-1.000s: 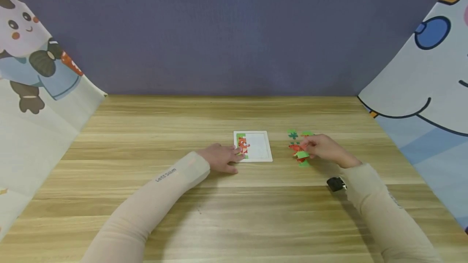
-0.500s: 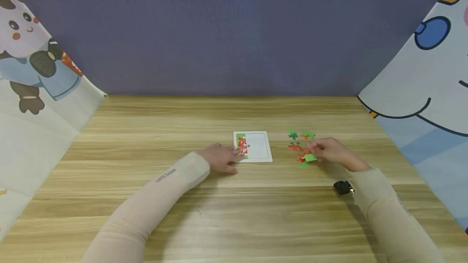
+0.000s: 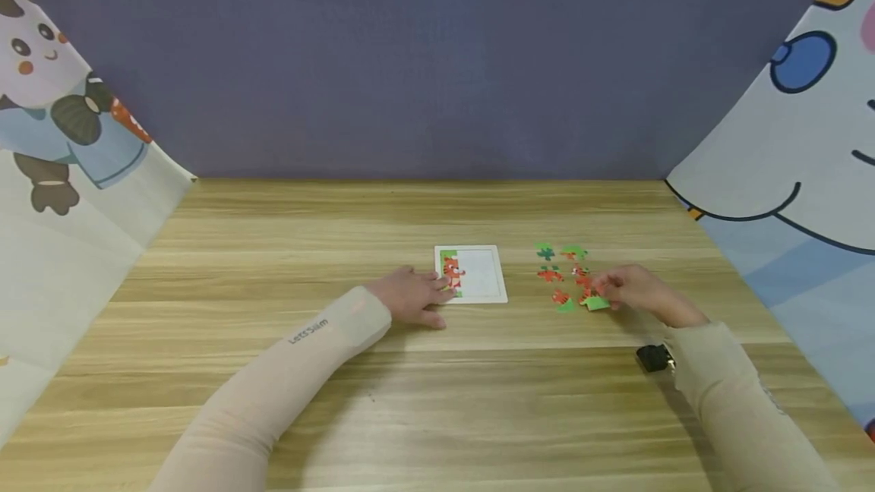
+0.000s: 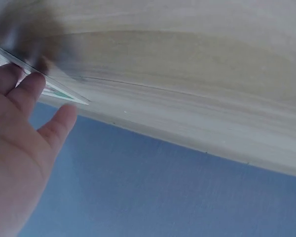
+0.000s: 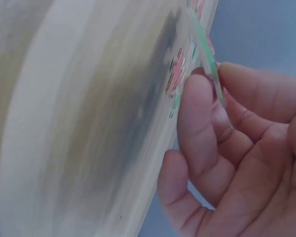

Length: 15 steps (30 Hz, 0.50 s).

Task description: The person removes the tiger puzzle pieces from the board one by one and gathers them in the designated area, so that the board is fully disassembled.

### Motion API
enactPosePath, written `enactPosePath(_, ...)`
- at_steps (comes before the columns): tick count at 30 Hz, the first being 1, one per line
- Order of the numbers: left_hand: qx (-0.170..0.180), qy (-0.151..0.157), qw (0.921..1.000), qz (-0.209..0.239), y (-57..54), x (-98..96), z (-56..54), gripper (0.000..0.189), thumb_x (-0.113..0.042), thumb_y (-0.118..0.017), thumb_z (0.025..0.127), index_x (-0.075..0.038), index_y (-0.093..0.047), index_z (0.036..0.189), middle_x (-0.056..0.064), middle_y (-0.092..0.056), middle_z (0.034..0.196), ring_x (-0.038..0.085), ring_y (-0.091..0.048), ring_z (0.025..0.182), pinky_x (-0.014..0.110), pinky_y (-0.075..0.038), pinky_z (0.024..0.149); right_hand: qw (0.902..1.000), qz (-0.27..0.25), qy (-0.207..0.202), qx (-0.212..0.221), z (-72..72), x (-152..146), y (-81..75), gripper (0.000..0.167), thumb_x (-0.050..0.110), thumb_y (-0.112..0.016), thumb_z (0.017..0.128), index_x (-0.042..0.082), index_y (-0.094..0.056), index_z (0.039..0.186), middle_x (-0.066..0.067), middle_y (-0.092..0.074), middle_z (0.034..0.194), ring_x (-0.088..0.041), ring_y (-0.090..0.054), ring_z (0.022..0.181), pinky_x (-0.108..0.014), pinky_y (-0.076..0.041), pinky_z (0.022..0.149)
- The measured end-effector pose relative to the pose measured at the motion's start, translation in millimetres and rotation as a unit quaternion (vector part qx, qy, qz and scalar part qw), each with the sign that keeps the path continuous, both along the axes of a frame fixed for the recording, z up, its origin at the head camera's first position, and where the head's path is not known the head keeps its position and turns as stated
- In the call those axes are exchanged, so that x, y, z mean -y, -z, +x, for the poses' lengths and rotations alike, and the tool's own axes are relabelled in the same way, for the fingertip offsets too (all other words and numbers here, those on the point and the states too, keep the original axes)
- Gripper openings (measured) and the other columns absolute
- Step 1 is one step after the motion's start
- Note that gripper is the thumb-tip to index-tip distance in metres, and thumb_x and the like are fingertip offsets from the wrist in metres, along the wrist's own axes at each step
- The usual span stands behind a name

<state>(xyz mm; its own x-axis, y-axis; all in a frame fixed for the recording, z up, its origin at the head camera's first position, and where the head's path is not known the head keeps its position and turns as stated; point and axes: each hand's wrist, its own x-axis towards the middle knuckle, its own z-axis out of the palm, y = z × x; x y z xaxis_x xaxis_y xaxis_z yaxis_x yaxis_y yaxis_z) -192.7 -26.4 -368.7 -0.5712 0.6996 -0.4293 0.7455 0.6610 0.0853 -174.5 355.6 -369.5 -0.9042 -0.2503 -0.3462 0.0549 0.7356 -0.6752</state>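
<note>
A white-framed jigsaw board (image 3: 484, 277) lies mid-table, its left strip filled with a red-orange tiger picture and the remainder blank white. My left hand (image 3: 410, 298) rests on the board's lower left corner, fingers spread; the left wrist view shows the board's edge (image 4: 71, 98) beneath the fingers. To the right, my right hand (image 3: 637, 294) pinches a green-edged puzzle piece (image 3: 597, 302) between thumb and fingers. In the right wrist view this puzzle piece (image 5: 207, 54) is seen nearly edge-on, tilted above the table. Part of it is hidden by the fingers.
Several loose puzzle pieces lie left of the right hand, among them a dark green piece (image 3: 544, 252), a green-and-orange piece (image 3: 575, 252) and a red piece (image 3: 550, 275). A black device (image 3: 654, 358) sits at the right wrist. A dark blue-grey panel (image 3: 437, 67) stands behind the table.
My right hand has moved right and slightly nearer me with the pinched puzzle piece, uncovering loose pieces beneath. The left hand stays on the board.
</note>
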Motion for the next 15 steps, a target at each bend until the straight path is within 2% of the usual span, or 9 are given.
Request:
enactPosePath(5,0.0,0.007,0.9997,0.025,1.7,3.4,-4.0,0.064,-0.054,-0.05,0.094,-0.02,-0.04,0.148,0.003,-0.033,0.153,0.026,-0.026,0.142,0.051,-0.016,0.114,0.9999,0.007,0.008,0.001,1.3,-4.3,1.3,0.027,0.003,-0.052,0.095,-0.016,-0.059,0.113,-0.017,-0.065,0.102,-0.014,-0.059,0.075,-0.03,-0.052,0.065)
enactPosePath(15,0.027,0.0,0.9985,0.047,4.0,8.2,-8.4,0.066,-0.056,-0.051,0.093,-0.022,-0.04,0.148,0.003,-0.031,0.154,0.029,-0.021,0.143,0.05,-0.01,0.115,0.9998,0.013,0.01,0.007,5.8,-9.1,-1.2,0.03,0.005,-0.052,0.097,-0.019,-0.055,0.115,-0.027,-0.062,0.109,-0.015,-0.062,0.076,-0.032,-0.054,0.069)
